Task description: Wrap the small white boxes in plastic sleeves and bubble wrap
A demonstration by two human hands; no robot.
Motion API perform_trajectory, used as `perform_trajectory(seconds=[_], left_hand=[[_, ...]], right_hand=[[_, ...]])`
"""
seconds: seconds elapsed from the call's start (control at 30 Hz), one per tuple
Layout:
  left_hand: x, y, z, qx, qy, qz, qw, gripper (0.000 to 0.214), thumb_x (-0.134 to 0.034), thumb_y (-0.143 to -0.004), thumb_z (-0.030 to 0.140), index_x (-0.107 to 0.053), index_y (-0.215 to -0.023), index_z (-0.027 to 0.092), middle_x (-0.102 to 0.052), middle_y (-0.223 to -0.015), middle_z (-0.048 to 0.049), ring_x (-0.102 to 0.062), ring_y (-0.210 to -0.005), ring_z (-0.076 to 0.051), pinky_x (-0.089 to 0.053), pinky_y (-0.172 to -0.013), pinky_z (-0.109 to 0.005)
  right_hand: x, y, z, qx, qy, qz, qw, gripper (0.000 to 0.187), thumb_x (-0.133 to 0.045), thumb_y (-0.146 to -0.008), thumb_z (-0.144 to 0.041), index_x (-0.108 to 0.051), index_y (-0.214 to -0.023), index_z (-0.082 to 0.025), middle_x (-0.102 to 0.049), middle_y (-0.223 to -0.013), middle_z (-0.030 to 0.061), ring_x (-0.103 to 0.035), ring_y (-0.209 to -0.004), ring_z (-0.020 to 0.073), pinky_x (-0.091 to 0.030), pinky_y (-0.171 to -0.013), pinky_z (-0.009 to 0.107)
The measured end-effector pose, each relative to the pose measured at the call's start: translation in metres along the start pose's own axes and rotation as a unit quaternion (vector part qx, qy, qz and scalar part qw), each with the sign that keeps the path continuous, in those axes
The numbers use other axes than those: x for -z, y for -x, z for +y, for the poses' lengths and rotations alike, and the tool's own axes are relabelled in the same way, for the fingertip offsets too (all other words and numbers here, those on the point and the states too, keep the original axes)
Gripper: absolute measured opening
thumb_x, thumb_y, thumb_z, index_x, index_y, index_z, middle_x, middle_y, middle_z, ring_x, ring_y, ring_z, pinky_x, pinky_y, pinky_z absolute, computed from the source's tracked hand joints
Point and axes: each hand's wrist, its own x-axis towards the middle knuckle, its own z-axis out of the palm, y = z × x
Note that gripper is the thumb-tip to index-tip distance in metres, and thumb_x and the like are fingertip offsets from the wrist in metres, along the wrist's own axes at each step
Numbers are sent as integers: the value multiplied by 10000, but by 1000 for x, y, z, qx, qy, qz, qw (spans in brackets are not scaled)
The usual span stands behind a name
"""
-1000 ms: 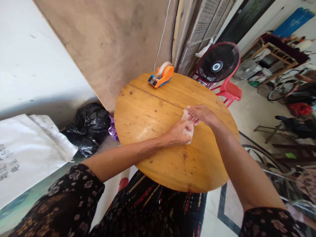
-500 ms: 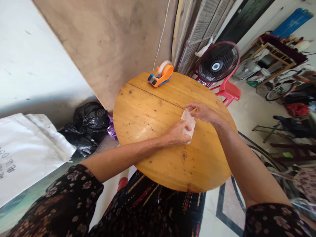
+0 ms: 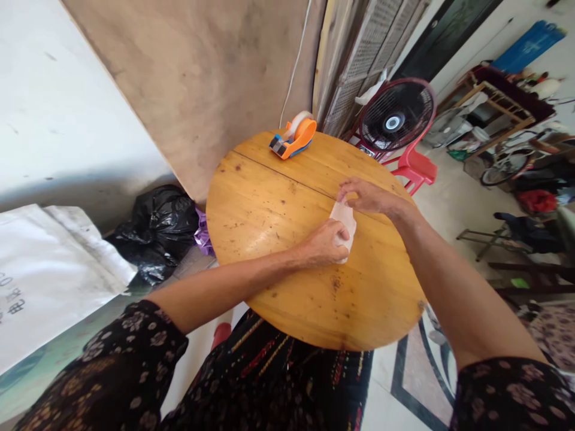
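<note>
A small, thin, pale pinkish-white sheet (image 3: pixel 344 214), like soft paper or a flat pouch, lies at the right of the middle of the round wooden table (image 3: pixel 265 209). My left hand (image 3: pixel 327 242) is closed over its lower half, with fingers curled on it against the tabletop. At the far end of the sheet, my right hand (image 3: pixel 362 194) pinches the narrow tip between thumb and forefinger. Whether the sheet has one layer or more I cannot tell.
An orange and blue tape dispenser (image 3: pixel 294 136) stands at the table's far edge by a plywood panel (image 3: pixel 202 78). Behind the table to the right are a dark fan (image 3: pixel 398 114) and a red plastic chair (image 3: pixel 415 167). Black plastic bags (image 3: pixel 157 221) lie at the left.
My right hand has drawn its fingers together at the sheet's far tip and arched slightly upward. My left hand keeps its hold on the lower half.
</note>
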Motion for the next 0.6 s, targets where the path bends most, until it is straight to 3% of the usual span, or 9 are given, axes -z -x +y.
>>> perform_trajectory(seconds=[0.07, 0.23, 0.33, 0.47, 0.6], left_hand=[[0, 0, 0, -5, -3, -3, 1000, 226, -630, -679, 89, -576, -881, 177, -629, -1078, -78, -614, -1080, -246, -489, -1001, -363], [0, -1, -1, -9, -9, -3, 1000, 219, -622, -681, 99, -580, -883, 174, -636, -1066, -82, -621, -1061, -254, -493, -989, -381], [-1, -2, -3, -13, -12, 0, 1000, 211, -628, -680, 109, -584, -876, 175, -642, -1060, -78, -626, -1058, -252, -497, -983, -374], [-2, -2, -3, -1, -20, 0, 1000, 221, -633, -685, 122, -599, -895, 179, -650, -1072, -67, -630, -1062, -240, -502, -983, -357], [-1, -1, -2, 6, -33, -2, 999, 229, -622, -693, 126, -600, -912, 187, -656, -1093, -48, -632, -1063, -214, -503, -993, -333]], right_hand=[[4, 6, 3, 2, -9, 20, 1000, 243, -597, -765, -88, -772, -886, -206, -659, -1277, 98, -602, -1204, 245, -479, -1025, 411], [14, 35, 2, -31, -81, 54, 995, 117, -633, -835, -185, -747, -853, -201, -579, -1431, 102, -625, -1197, 260, -544, -896, 391], [12, 51, 4, -46, -129, 64, 989, 87, -662, -848, -235, -743, -823, -215, -644, -1338, 95, -646, -1170, 281, -553, -875, 394], [1, 62, 14, -27, -181, 80, 980, 168, -697, -844, -409, -752, -818, -253, -722, -1140, 91, -640, -1188, 306, -541, -923, 441], [-4, 61, 15, -1, -209, 94, 973, 316, -699, -812, -555, -753, -851, -246, -663, -1333, 85, -619, -1232, 321, -514, -984, 452]])
